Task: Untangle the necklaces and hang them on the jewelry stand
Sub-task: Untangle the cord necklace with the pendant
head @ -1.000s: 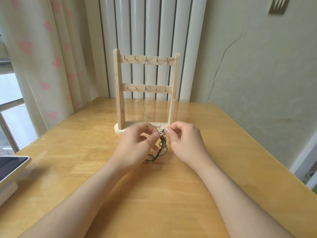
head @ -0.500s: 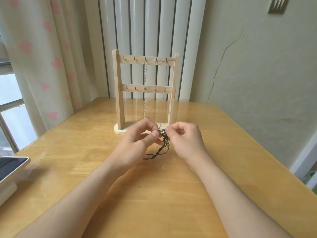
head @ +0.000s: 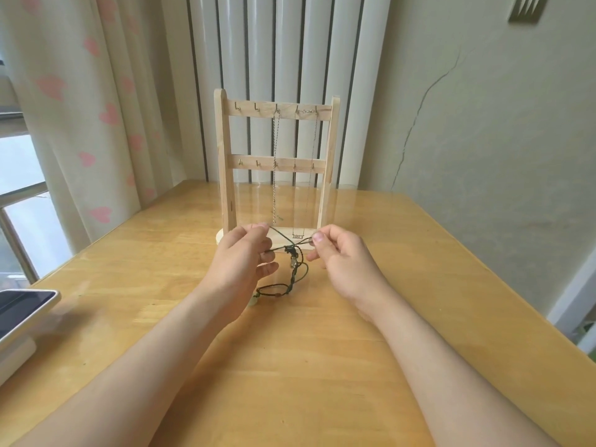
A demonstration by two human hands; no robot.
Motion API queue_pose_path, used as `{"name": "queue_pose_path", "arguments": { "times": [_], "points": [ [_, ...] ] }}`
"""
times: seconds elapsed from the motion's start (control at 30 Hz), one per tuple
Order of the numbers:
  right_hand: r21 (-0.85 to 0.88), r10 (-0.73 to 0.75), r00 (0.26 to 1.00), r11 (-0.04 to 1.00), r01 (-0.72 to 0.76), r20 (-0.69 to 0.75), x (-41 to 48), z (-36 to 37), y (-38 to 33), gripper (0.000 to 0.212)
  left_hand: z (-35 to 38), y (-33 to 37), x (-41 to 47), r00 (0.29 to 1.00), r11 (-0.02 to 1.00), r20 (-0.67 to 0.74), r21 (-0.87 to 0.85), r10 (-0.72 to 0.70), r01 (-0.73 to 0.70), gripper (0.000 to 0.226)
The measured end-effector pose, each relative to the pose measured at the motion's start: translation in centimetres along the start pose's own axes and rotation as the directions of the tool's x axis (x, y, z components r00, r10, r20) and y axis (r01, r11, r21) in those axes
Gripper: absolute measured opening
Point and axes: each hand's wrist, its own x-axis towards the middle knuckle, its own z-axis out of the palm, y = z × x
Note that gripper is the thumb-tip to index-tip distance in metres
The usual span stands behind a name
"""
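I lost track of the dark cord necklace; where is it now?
In the head view, the dark cord necklace is at centre, pinched between the left hand and right hand, in front of the jewelry stand.

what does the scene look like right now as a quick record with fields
left hand: pinches a strand of the dark cord necklace
right hand: pinches another strand on the opposite side
dark cord necklace: knotted in the middle, lower loop lying on the table
jewelry stand: upright behind the hands
silver chain: hangs from the top bar's middle hook
pendant chain: hangs across the two rightmost top hooks
free hooks: two leftmost on the top bar
device: at the table's left edge
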Motion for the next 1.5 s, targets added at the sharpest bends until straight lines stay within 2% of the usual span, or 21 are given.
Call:
{"name": "queue_pose_path", "arguments": {
  "times": [0.13,0.2,0.37,0.43,0.5,0.6,0.7,0.83,1.0,1.2,1.27,1.43,1.5],
  "points": [
    [0.246,0.053,0.996,0.967,-0.070,0.075,-0.1,0.5,-0.6,0.029,-0.3,0.3,0.0,0.997,0.997,-0.017,-0.018,-0.072,0.072,0.019],
    [0.337,0.066,0.991,0.936,-0.101,0.113,-0.3,0.9,-0.8,0.034,-0.2,0.5,-0.2,0.995,0.995,0.027,-0.040,-0.095,0.096,0.024],
    [0.360,0.064,0.992,0.928,-0.098,0.107,-0.3,1.0,-0.6,0.029,-0.2,0.7,-0.4,0.975,0.997,0.221,-0.065,-0.034,0.049,0.027],
    [0.384,0.076,0.992,0.917,-0.110,0.102,-0.3,0.8,-0.7,0.026,-0.2,0.6,-0.4,0.966,1.000,0.256,-0.027,0.021,-0.015,0.016],
    [0.419,0.094,0.992,0.900,-0.121,0.084,-0.3,0.6,-0.8,0.027,-0.3,0.2,-0.5,0.962,0.998,0.266,-0.018,0.060,-0.057,0.024],
    [0.455,0.105,0.991,0.881,-0.129,0.079,-0.3,0.6,-1.0,0.035,-0.4,-0.3,-0.4,0.963,0.993,0.256,0.056,0.087,-0.105,0.039],
    [0.432,0.092,0.993,0.894,-0.115,0.073,-0.5,0.7,-1.0,0.029,-0.5,-0.5,-0.4,0.965,0.966,0.239,0.208,0.105,-0.157,0.049],
    [0.519,0.079,0.994,0.849,-0.103,0.070,-0.6,0.7,-1.3,0.030,-0.4,-0.8,-0.8,0.963,0.919,0.260,0.358,0.071,-0.165,0.042],
    [0.505,0.151,0.988,0.854,-0.123,-0.014,-0.2,0.7,-0.9,0.023,-0.2,-0.8,-0.6,0.976,0.958,0.217,0.272,0.035,-0.095,0.031],
    [0.535,0.139,0.990,0.836,-0.120,0.005,-0.4,0.1,-1.5,0.021,0.0,-0.5,-0.8,0.967,0.967,0.246,0.224,0.066,-0.123,0.011],
    [0.463,0.106,0.994,0.881,-0.095,0.002,-0.4,0.0,-1.3,0.020,0.0,-0.5,-0.9,0.971,0.968,0.231,0.222,0.069,-0.121,0.013],
    [0.342,0.000,1.000,0.940,0.011,-0.030,-0.6,0.1,-1.1,0.039,-0.1,-0.8,-0.5,0.976,0.960,0.204,0.245,0.081,-0.131,0.017],
    [0.227,-0.049,0.995,0.972,0.067,-0.083,-0.5,0.3,-0.8,0.033,-0.2,-0.9,-0.3,0.978,0.960,0.189,0.244,0.093,-0.138,0.014]
  ]
}}
